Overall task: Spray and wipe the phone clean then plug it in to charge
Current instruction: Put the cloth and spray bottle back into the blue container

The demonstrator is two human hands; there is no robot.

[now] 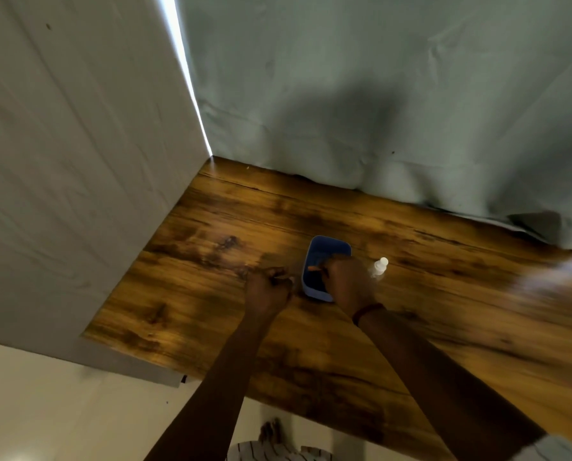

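A blue plastic tray [328, 243] stands on the wooden table [191, 294]. Something dark lies inside it [315, 280], too blurred to name, with a small orange bit beside it. My right hand [347, 281] reaches into the tray from the right, its fingers bent over the dark thing. Whether it grips the thing is unclear. My left hand [267, 288] rests on the table just left of the tray with curled fingers. A tiny pale spot shows at its fingertips. A small white spray bottle [379, 265] stands upright right of the tray, close to my right wrist.
A grey-green cloth [377, 111] hangs along the table's far edge and a pale panel [78, 161] closes its left side. The near table edge runs diagonally at the bottom, with pale floor [62, 410] below it.
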